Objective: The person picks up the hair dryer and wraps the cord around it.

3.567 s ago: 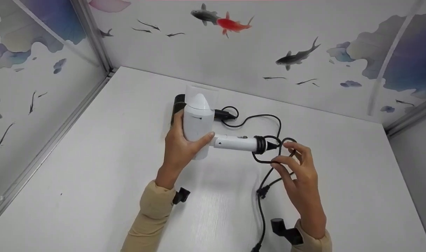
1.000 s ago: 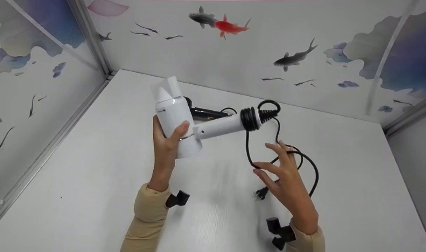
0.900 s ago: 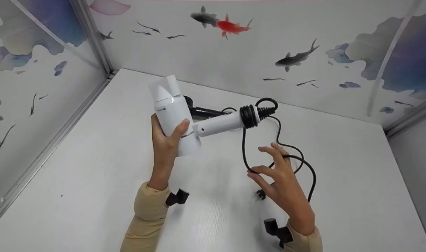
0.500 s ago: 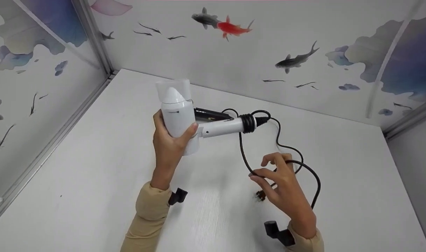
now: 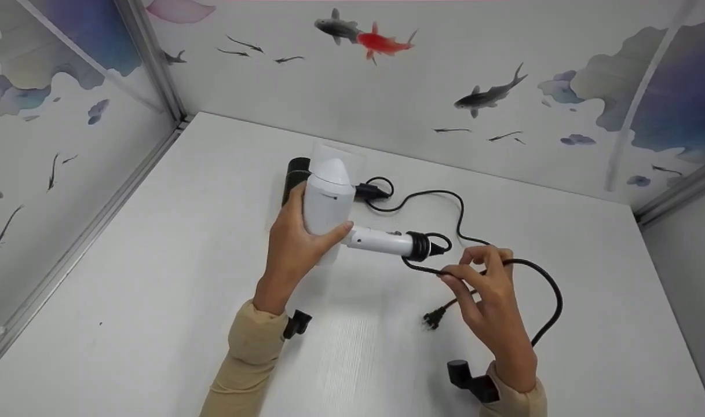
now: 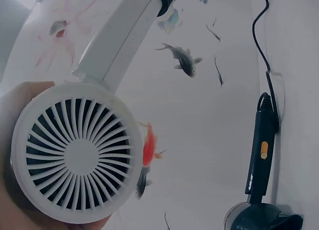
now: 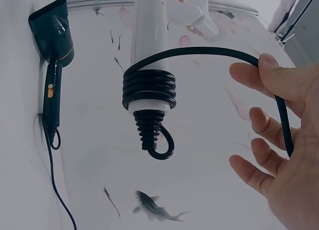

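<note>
Hairdryer (image 5: 329, 211) in white is held over the middle of the table (image 5: 155, 260), its handle (image 5: 381, 240) pointing right and its translucent nozzle (image 5: 323, 152) toward the back wall. The left hand (image 5: 291, 240) grips the barrel, thumb across the near side and fingers round the other; the round grille (image 6: 79, 158) shows in the left wrist view. Black cord (image 5: 552, 284) is wound in several turns round the end of the handle, with a small loop at the cord's sleeve. From the coil it runs to the right hand (image 5: 494, 295), which pinches it between thumb and forefinger, the other fingers half bent and spread apart. Beyond that hand the cord bows out to the right and passes from sight by the wrist.

A black hairdryer (image 6: 260, 155) with a yellow switch (image 6: 264, 150) lies behind the white one, partly hidden in the head view. A plug (image 5: 433, 318) sits just beside the right hand; which cord it ends cannot be told. Both arms wear tan sleeves (image 5: 248, 347) and black wrist mounts (image 5: 297, 324). Painted fish (image 5: 384, 43) mark the back wall (image 5: 387, 98).
</note>
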A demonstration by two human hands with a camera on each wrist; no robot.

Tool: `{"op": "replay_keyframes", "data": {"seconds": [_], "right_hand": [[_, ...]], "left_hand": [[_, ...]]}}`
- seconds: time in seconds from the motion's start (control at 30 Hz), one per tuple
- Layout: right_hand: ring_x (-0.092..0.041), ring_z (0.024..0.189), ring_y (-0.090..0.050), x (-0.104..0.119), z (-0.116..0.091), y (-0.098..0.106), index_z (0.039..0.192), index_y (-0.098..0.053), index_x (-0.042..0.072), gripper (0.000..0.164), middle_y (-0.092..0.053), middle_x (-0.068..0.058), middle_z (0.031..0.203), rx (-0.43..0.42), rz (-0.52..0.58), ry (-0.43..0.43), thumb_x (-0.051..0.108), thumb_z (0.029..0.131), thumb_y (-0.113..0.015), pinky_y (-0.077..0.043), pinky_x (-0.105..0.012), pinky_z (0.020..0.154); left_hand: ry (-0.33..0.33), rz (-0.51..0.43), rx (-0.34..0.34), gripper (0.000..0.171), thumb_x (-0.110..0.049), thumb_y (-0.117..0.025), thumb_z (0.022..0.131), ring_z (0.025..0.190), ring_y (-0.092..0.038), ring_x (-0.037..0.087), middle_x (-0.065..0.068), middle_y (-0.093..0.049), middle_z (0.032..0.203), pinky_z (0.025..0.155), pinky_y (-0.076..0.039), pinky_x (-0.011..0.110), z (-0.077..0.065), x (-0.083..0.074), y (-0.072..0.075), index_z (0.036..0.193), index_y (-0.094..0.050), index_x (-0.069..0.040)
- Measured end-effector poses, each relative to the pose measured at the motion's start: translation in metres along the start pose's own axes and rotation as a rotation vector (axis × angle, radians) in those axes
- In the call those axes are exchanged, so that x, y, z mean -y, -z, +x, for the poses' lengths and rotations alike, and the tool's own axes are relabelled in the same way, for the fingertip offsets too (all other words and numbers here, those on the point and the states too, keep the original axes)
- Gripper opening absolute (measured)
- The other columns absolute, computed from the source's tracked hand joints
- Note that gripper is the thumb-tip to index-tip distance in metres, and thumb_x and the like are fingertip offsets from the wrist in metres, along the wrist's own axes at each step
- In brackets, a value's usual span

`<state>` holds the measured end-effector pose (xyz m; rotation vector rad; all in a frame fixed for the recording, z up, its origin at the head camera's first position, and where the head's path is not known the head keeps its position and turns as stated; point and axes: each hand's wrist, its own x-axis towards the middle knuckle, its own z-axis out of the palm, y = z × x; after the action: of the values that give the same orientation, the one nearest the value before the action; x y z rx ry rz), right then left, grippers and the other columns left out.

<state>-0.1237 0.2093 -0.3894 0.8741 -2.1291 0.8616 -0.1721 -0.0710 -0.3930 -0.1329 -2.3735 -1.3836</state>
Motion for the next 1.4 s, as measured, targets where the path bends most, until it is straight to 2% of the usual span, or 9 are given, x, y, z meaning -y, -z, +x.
{"op": "replay_keyframes", "data": {"seconds": [0.17, 0.33, 0.77, 0.87, 1.03, 1.1, 1.23, 1.4], "right_hand": [[-0.028, 0.088, -0.033, -0.002, 0.000, 0.002, 0.083, -0.068, 0.006, 0.030, -0.047, -0.015, 0.089, -0.035, -0.002, -0.015, 0.029, 0.094, -0.052, -0.022, -0.032, 0.083], [-0.027, 0.087, -0.032, -0.004, -0.001, 0.004, 0.084, -0.068, 0.006, 0.032, -0.047, -0.017, 0.091, -0.049, -0.011, -0.039, 0.030, 0.094, -0.051, -0.022, -0.031, 0.082], [-0.019, 0.086, -0.033, -0.008, -0.003, 0.005, 0.084, -0.067, 0.007, 0.032, -0.045, -0.016, 0.089, -0.112, -0.006, -0.117, 0.033, 0.092, -0.051, -0.021, -0.028, 0.077], [-0.015, 0.085, -0.036, -0.011, -0.005, 0.005, 0.084, -0.068, 0.006, 0.026, -0.045, -0.016, 0.089, -0.119, 0.020, -0.158, 0.029, 0.091, -0.056, -0.023, -0.027, 0.077], [-0.008, 0.084, -0.042, -0.017, -0.009, 0.005, 0.084, -0.068, 0.006, 0.006, -0.049, -0.013, 0.091, -0.126, 0.048, -0.265, 0.012, 0.082, -0.069, -0.032, -0.021, 0.076], [-0.005, 0.084, -0.044, -0.018, -0.009, 0.006, 0.083, -0.068, 0.005, 0.005, -0.051, -0.010, 0.090, -0.129, 0.045, -0.301, 0.008, 0.081, -0.070, -0.035, -0.018, 0.075], [-0.002, 0.080, -0.047, -0.018, -0.008, 0.008, 0.087, -0.067, 0.003, 0.003, -0.053, -0.005, 0.090, -0.116, 0.048, -0.332, 0.003, 0.085, -0.065, -0.038, -0.014, 0.073], [-0.001, 0.079, -0.045, -0.009, -0.004, 0.003, 0.101, -0.068, 0.007, 0.017, -0.056, -0.008, 0.095, -0.040, 0.011, -0.360, 0.002, 0.091, -0.056, -0.038, -0.012, 0.069]], "left_hand": [[0.014, 0.007, 0.088, 0.084, -0.045, -0.077, 0.070, 0.094, -0.058, 0.019, 0.003, -0.058, 0.112, 0.076, -0.052, 0.040, 0.001, -0.001, 0.000, 0.138, -0.037, -0.015], [0.015, -0.011, 0.145, 0.083, -0.046, -0.077, 0.070, 0.091, -0.059, 0.017, 0.000, -0.059, 0.109, 0.074, -0.053, 0.038, 0.001, -0.002, -0.001, 0.137, -0.038, -0.018], [-0.065, -0.036, 0.244, 0.084, -0.048, -0.078, 0.068, 0.087, -0.061, 0.014, -0.001, -0.061, 0.108, 0.072, -0.053, 0.034, -0.002, -0.006, -0.003, 0.136, -0.040, -0.018], [-0.078, -0.055, 0.266, 0.083, -0.046, -0.079, 0.067, 0.086, -0.061, 0.013, -0.001, -0.062, 0.108, 0.071, -0.053, 0.032, -0.003, -0.007, -0.002, 0.135, -0.041, -0.018], [-0.060, -0.109, 0.303, 0.080, -0.043, -0.081, 0.066, 0.084, -0.062, 0.013, -0.001, -0.063, 0.105, 0.068, -0.053, 0.030, -0.004, -0.010, 0.000, 0.133, -0.043, -0.020], [-0.038, -0.151, 0.311, 0.080, -0.040, -0.081, 0.066, 0.083, -0.062, 0.014, 0.001, -0.064, 0.104, 0.068, -0.053, 0.031, -0.004, -0.011, 0.001, 0.133, -0.043, -0.019], [0.003, -0.247, 0.315, 0.078, -0.033, -0.081, 0.068, 0.084, -0.063, 0.018, 0.005, -0.065, 0.104, 0.069, -0.053, 0.034, -0.005, -0.012, 0.002, 0.134, -0.042, -0.017], [0.039, -0.334, 0.326, 0.074, -0.028, -0.079, 0.070, 0.086, -0.063, 0.020, 0.007, -0.064, 0.103, 0.071, -0.053, 0.035, -0.006, -0.014, 0.003, 0.133, -0.042, -0.016]]}}
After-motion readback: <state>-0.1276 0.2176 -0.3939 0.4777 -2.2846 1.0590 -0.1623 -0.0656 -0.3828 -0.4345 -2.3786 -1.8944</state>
